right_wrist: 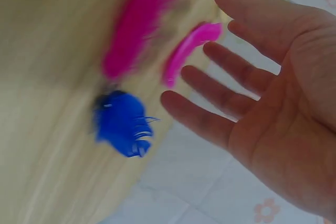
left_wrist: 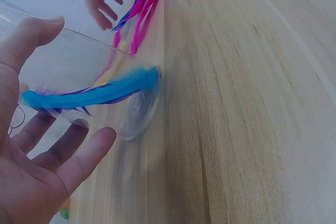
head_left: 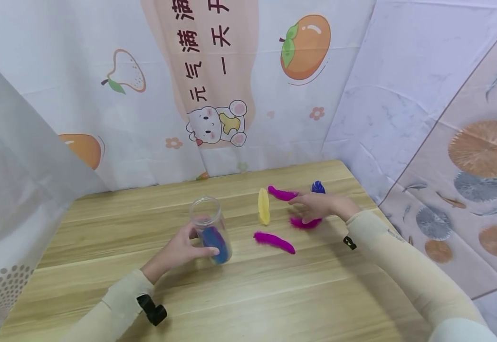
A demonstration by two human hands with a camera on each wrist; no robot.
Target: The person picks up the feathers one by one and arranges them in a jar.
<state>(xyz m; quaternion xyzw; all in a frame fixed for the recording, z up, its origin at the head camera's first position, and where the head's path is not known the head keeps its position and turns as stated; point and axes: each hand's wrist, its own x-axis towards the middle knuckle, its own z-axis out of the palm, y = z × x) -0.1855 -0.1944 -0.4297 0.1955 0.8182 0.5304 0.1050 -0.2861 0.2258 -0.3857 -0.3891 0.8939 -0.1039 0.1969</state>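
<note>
My left hand point(head_left: 183, 248) grips a tall clear cup point(head_left: 226, 240) from the left side, thumb toward the front. A blue feather point(left_wrist: 89, 96) with purple edges lies against the wall inside it. Over the right part of the table, my right hand point(head_left: 319, 205) reaches across the feathers with its fingers spread and nothing held. Near its fingertips are two magenta feathers, a far one point(head_left: 281, 193) and one partly under the hand point(head_left: 303, 223). Just beyond the hand sits a curled dark blue feather point(right_wrist: 125, 124).
Another magenta feather point(head_left: 275, 241) and a yellow feather point(head_left: 263, 207) lie between the cup and my right hand. The wooden table point(head_left: 248, 299) ends at the back against a printed curtain point(head_left: 150, 123); more patterned sheeting point(head_left: 436, 156) hangs along the right.
</note>
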